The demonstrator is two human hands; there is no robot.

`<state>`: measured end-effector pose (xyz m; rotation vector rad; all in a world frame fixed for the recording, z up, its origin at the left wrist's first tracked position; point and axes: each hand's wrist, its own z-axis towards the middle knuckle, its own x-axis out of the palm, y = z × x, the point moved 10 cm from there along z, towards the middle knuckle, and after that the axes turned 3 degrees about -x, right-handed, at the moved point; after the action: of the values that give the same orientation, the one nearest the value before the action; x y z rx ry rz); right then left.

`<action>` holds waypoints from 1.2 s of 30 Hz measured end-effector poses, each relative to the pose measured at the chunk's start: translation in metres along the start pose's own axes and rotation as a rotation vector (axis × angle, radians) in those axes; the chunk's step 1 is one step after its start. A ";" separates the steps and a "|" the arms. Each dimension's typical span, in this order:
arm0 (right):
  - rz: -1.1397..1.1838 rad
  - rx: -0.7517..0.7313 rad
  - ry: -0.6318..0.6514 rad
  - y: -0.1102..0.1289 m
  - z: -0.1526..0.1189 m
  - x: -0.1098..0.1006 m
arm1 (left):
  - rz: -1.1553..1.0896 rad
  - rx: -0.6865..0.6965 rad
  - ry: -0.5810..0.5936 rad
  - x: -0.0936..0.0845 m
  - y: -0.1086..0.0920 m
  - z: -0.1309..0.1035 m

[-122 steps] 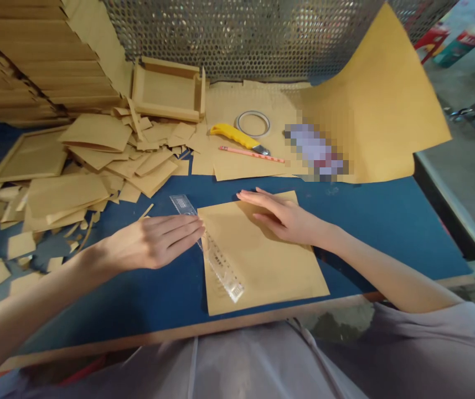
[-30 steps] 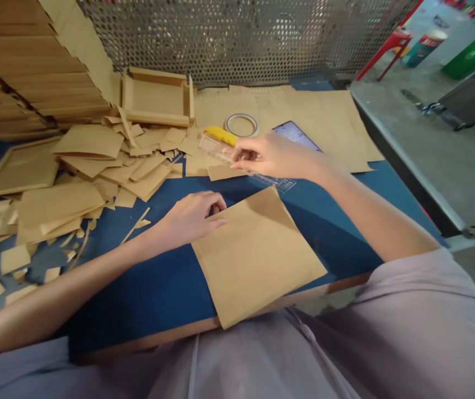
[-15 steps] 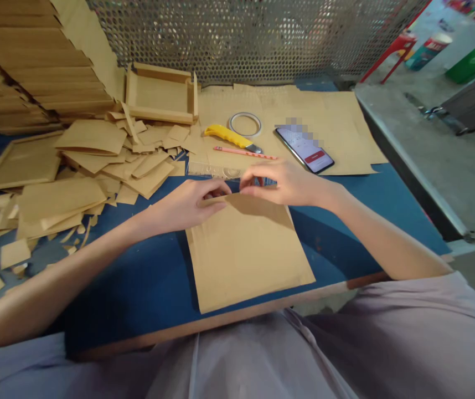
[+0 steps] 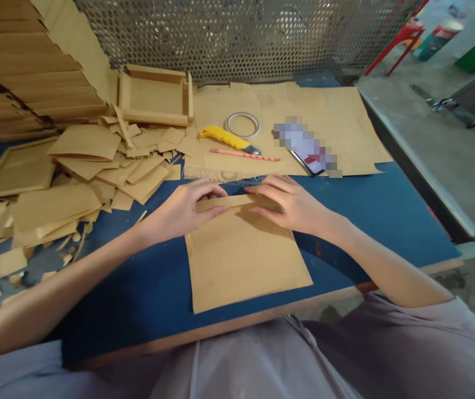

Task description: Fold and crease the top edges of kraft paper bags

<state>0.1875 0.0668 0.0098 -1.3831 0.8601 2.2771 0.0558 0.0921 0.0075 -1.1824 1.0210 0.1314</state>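
A brown cardboard sheet (image 4: 248,255) lies on the blue table in front of me, its far edge folded up into a narrow strip. My left hand (image 4: 187,208) grips the left end of that strip, thumb on the near side and fingers behind. At the right end, my right hand (image 4: 289,202) holds the same strip between thumb and fingers. Just beyond the hands is a clear ruler (image 4: 204,173), partly hidden. A pink pencil (image 4: 243,155), a yellow cutter (image 4: 225,137) and a tape ring (image 4: 242,124) rest behind it.
Cardboard scraps (image 4: 58,202) cover the left side, below tall cardboard stacks (image 4: 25,66). A shallow cardboard tray (image 4: 154,95) stands behind them. A phone (image 4: 314,162) lies on flat cardboard (image 4: 345,122). Perforated metal (image 4: 237,39) bounds the back.
The far edge of the sheet now stands up as a clear folded strip. My right hand has shifted slightly right and down, its fingers now lying along the strip.
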 end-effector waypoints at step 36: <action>1.196 0.566 0.044 -0.018 -0.016 0.034 | 0.048 0.245 -0.122 0.004 -0.037 -0.016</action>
<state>0.1925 0.0689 -0.0316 -0.6725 2.5937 2.2858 0.0698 0.0621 0.0302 -0.9165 0.9297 0.1119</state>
